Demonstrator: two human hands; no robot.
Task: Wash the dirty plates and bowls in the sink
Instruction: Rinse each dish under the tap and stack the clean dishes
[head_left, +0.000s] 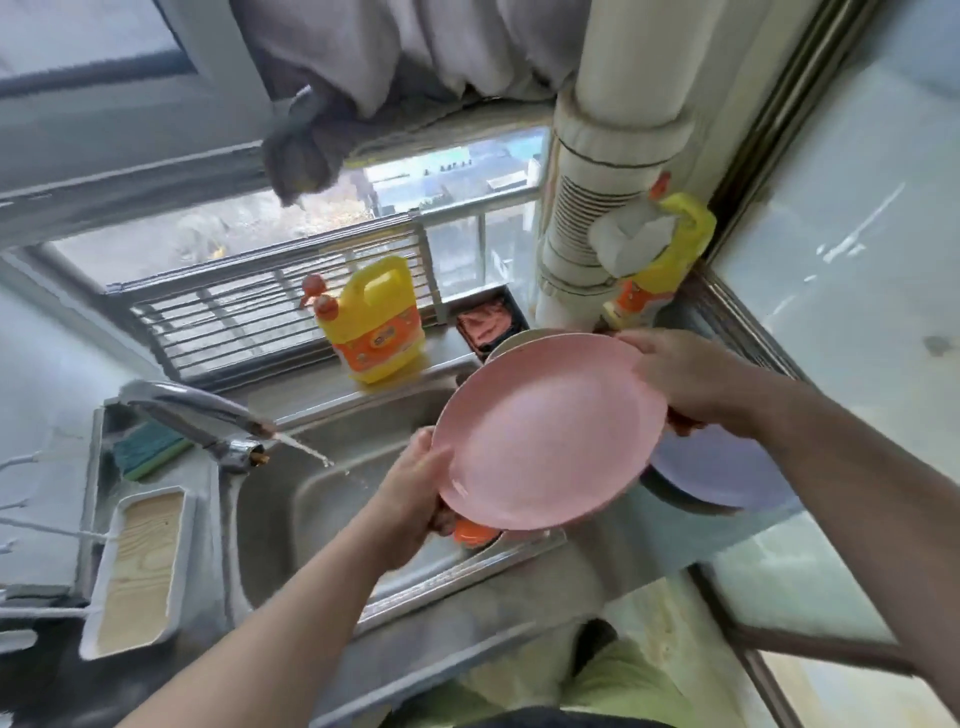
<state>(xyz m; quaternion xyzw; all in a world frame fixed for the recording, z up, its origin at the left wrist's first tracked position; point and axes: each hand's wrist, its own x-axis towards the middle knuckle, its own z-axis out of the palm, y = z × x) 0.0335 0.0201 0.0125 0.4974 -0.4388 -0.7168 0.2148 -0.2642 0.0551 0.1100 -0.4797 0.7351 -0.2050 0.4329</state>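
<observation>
Your left hand (415, 488) and right hand (685, 374) grip the pink plate (545, 431) by opposite rims, tilted over the sink (291, 499) for draining.

No text can be read anywhere. The yellow detergent jug (376, 325) on the far ledge behind the sink carries an orange label with a round emblem, its lettering too blurred to make out. A second yellow bottle (657, 260), far right beside the white pipe, has an orange label that is equally illegible.
</observation>
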